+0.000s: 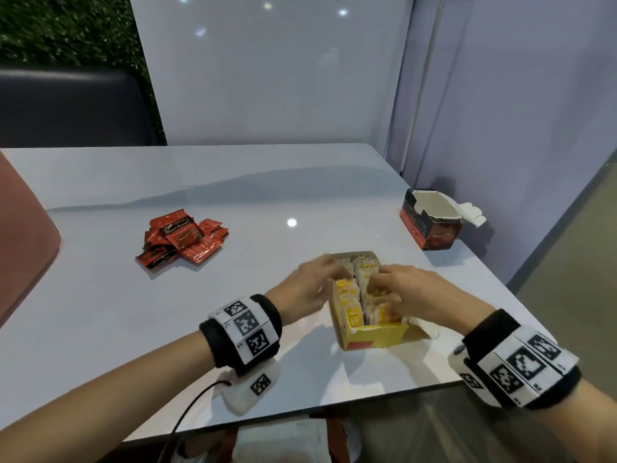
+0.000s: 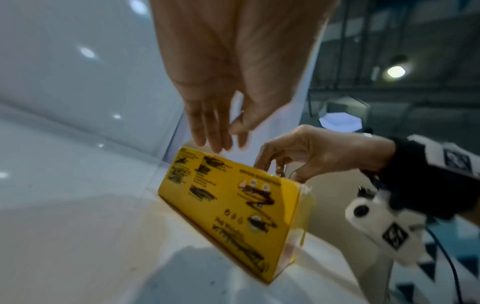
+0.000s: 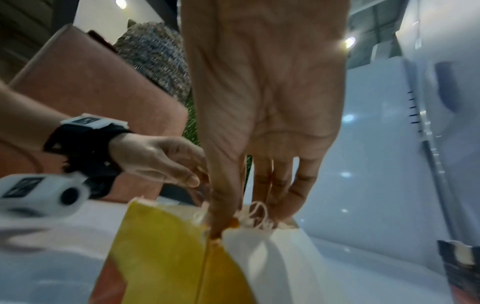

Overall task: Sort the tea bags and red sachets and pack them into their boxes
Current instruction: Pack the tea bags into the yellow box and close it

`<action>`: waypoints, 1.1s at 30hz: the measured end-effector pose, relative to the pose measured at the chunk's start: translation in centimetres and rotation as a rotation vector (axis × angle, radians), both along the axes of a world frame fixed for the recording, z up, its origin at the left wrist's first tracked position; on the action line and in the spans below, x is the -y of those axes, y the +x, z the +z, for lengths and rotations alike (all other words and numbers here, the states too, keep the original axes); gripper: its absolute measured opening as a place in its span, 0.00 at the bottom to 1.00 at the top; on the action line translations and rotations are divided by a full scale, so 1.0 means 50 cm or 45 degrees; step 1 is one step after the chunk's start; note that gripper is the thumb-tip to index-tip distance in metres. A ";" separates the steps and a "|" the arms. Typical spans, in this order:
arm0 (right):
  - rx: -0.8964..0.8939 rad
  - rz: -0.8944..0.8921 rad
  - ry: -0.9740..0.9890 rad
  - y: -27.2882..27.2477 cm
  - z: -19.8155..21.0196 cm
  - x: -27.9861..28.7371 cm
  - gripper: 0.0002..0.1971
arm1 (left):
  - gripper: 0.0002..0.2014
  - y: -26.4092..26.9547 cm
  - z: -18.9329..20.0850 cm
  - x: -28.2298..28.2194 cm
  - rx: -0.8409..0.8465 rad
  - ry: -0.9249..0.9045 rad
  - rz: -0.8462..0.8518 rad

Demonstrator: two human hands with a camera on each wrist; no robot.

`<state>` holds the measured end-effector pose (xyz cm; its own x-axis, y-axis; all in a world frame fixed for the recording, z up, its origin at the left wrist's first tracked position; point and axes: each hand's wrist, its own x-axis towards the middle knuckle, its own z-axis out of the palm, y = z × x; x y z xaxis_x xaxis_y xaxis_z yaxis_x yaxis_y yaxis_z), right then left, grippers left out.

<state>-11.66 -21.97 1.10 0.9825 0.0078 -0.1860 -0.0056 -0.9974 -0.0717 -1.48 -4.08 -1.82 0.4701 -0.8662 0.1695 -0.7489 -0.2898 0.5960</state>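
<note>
An open yellow box [image 1: 374, 335] stands near the table's front edge, with two rows of tea bags [image 1: 350, 295] upright inside. My left hand [image 1: 334, 272] hovers over the box's far left rim with straight fingers [image 2: 207, 131] that hold nothing. My right hand [image 1: 384, 282] reaches down into the right row. Its thumb and fingers [image 3: 275, 185] pinch tea bags [image 3: 259, 218] with looped white strings. A pile of red sachets [image 1: 182, 240] lies at the left of the table. An open red and black box [image 1: 430, 225] stands at the back right.
The white table [image 1: 233, 195] ends just behind my wrists. The yellow box's white flap [image 1: 424, 325] sticks out to the right under my right hand. A pink chair [image 1: 20, 235] stands at the left edge, and a pale wall panel runs close behind the red box.
</note>
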 end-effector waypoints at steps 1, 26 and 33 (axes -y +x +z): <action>0.081 -0.054 0.061 -0.004 0.004 0.009 0.15 | 0.15 0.002 0.006 -0.004 -0.056 -0.031 0.140; 0.013 -0.765 1.034 -0.039 -0.054 -0.038 0.13 | 0.26 0.067 0.024 -0.118 -0.069 0.565 0.257; -0.207 -0.483 1.065 0.104 -0.044 -0.087 0.13 | 0.22 0.055 0.007 -0.263 -0.236 0.502 0.488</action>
<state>-6.44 -17.63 -1.10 0.9091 -0.1149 -0.4004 -0.3937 -0.5510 -0.7358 1.28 9.08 -1.50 0.7535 -0.6095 -0.2465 -0.4402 -0.7462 0.4994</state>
